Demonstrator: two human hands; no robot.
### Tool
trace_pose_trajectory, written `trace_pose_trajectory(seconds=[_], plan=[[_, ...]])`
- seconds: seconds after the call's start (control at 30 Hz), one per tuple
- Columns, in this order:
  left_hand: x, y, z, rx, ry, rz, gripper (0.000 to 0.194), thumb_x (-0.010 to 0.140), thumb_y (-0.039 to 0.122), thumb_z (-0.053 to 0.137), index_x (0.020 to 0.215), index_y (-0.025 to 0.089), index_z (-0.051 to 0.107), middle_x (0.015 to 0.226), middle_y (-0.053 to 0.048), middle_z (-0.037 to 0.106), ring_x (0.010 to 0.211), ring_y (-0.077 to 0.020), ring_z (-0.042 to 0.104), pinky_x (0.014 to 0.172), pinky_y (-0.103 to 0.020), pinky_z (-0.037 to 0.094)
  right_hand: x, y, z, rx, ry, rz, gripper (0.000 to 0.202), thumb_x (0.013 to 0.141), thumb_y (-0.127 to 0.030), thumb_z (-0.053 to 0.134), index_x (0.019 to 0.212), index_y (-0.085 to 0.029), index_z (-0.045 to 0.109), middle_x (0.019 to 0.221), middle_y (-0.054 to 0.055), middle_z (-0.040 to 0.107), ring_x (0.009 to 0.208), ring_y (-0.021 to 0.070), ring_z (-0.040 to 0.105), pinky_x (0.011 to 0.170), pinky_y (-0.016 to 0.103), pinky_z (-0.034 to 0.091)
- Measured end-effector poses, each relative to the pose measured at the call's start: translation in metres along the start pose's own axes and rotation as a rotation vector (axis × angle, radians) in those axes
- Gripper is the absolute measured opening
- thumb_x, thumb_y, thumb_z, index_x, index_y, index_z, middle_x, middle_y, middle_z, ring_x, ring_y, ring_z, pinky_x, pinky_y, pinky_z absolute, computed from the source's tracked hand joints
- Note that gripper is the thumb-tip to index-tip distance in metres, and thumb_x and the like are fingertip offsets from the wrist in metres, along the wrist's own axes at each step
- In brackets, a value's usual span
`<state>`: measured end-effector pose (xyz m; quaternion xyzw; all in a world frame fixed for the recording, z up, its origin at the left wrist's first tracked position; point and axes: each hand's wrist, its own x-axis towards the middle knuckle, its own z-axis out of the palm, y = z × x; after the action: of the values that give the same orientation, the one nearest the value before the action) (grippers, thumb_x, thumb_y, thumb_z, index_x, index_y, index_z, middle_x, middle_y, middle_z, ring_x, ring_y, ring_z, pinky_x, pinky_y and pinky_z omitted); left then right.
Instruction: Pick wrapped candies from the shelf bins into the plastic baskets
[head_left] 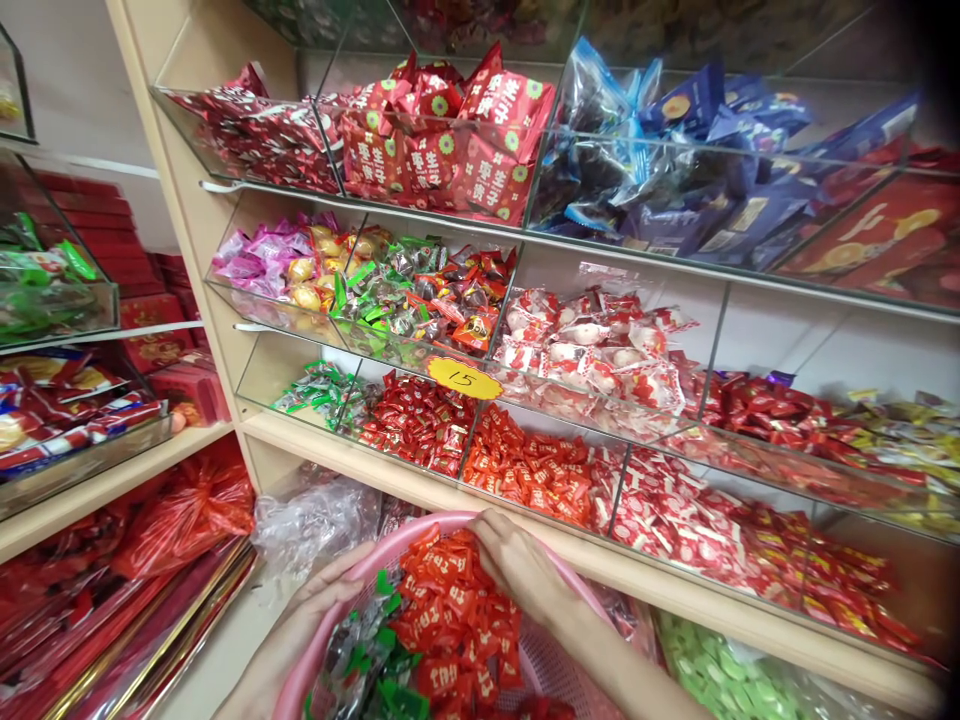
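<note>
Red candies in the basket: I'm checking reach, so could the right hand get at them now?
Probably yes: the right hand holds the pink basket right beside the red candies, with nothing visibly between.

From where I stand, there is just the one camera, worn on the person's head. It faces forward and tips down, so the pink basket (300,675) comes in close at the bottom edge, partly cut off. The shelves (420,487) rise beyond it, a little farther away, running at a slant across the view. With a single view, no part is shared with another.
</note>
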<state>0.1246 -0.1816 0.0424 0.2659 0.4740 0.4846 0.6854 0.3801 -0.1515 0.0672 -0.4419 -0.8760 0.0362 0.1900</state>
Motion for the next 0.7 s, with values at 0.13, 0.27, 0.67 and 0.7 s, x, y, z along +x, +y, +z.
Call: trace_pose_trajectory(seconds=[0.13,0.27,0.67,0.7], plan=[[-0.001,0.000,-0.001,0.001,-0.020,-0.005,0.048,0.056,0.023,0.068,0.104,0.017,0.063,0.100,-0.004,0.066,0.102,-0.0276,0.055,0.088,-0.031,0.043,0.008,0.008,-0.022,-0.040,0.118,0.026,0.026,0.087,-0.019,0.032,0.107,-0.019,0.047,0.087,0.006,0.053,0.077,0.0159,0.052,0.070,0.028,0.042],[0.001,-0.002,-0.002,0.008,0.000,0.013,0.049,0.053,0.025,0.070,0.101,0.018,0.064,0.104,-0.004,0.065,0.105,-0.0281,0.054,0.090,-0.032,0.042,0.032,0.044,-0.038,-0.033,0.202,0.175,0.026,0.086,-0.019,0.035,0.108,-0.019,0.049,0.095,0.007,0.053,0.085,0.0163,0.053,0.074,0.028,0.041],[0.010,-0.008,-0.006,0.005,0.037,0.067,0.044,0.052,0.023,0.069,0.095,0.020,0.067,0.105,-0.004,0.064,0.110,-0.0280,0.050,0.099,-0.035,0.032,0.082,0.092,-0.012,0.008,-0.226,0.232,0.065,0.063,-0.032,0.067,0.121,-0.016,0.044,0.112,0.012,0.052,0.091,0.0209,0.054,0.077,0.028,0.041],[0.010,-0.007,-0.005,0.001,0.034,0.068,0.043,0.051,0.023,0.069,0.094,0.020,0.067,0.105,-0.003,0.065,0.110,-0.0281,0.050,0.099,-0.035,0.032,0.082,0.091,-0.012,-0.018,-0.226,0.232,0.063,0.063,-0.033,0.067,0.120,-0.017,0.045,0.112,0.012,0.053,0.091,0.0215,0.055,0.076,0.028,0.040]])
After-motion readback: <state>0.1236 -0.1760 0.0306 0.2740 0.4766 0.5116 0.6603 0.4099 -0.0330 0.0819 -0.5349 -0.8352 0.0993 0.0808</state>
